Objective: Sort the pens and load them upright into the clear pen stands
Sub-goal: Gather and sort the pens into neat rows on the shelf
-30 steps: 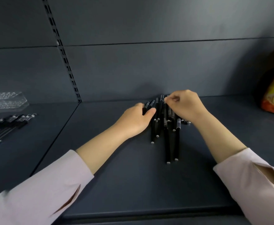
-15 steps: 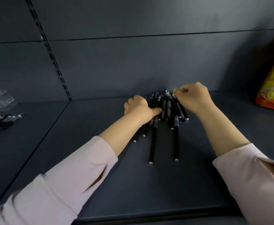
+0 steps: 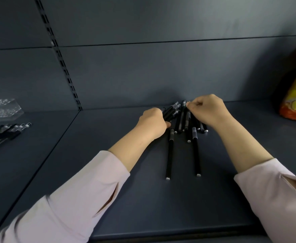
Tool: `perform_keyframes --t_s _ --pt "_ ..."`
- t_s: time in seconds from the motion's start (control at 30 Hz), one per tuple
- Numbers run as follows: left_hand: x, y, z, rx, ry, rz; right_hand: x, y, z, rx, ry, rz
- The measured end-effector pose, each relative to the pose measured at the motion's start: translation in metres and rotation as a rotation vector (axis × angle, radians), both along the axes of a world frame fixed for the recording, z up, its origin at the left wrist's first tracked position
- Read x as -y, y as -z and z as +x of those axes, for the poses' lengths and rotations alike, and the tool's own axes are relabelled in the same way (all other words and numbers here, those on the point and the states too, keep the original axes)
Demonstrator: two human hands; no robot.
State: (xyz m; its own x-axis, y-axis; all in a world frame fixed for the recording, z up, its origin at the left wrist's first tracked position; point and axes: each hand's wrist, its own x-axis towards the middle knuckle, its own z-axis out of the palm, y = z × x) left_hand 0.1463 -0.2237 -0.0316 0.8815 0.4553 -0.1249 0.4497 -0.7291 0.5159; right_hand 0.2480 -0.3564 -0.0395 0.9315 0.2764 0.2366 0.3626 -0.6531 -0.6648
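**Since pens roll, hold the barrel**

Because the pens (image 3: 182, 120) look light, stiff and slick, I judge mid-barrel holds best. My left grip (image 3: 152, 123) curls round a bundle at the heap's left edge; my right grip (image 3: 208, 111) pinches 1 pen's far end. The heap lies on the shelf (image 3: 143, 199) between both.

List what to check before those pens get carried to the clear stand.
1. Left hand grips the bundle of pens: ok.
2. Right hand pinches a single pen: ok.
3. Every pen gathered: not ok; two loose pens lie nearer on the shelf.
4. Clear pen stand in view, far left: ok.
5. Stand's holes free: cannot tell.
6. Caps all facing one way: cannot tell.
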Motion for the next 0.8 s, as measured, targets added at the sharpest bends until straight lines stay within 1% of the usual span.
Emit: perform_keyframes --t_s 0.07,0.33,0.43,0.7,0.8 --pt "0.0008 -0.0005 -0.0003 0.017 0.001 0.001 0.0001 -0.0001 -0.0013 0.003 -0.001 0.0" --pt "0.0004 -0.007 -0.0048 -0.025 0.071 0.03 0.0017 -0.0026 -0.0032 -0.023 -0.001 0.029" --pt "-0.002 -0.0057 -0.0046 -0.007 0.054 0.0 0.0019 -0.0025 -0.002 -0.018 -0.003 0.024" --pt "-0.0021 0.0003 -0.0007 0.019 0.033 0.013 0.0027 -0.0025 -0.0017 -0.012 0.003 0.022" --pt "-0.0045 0.002 0.0005 0.033 0.016 -0.019 0.0019 -0.003 -0.0021 -0.011 0.011 0.018"
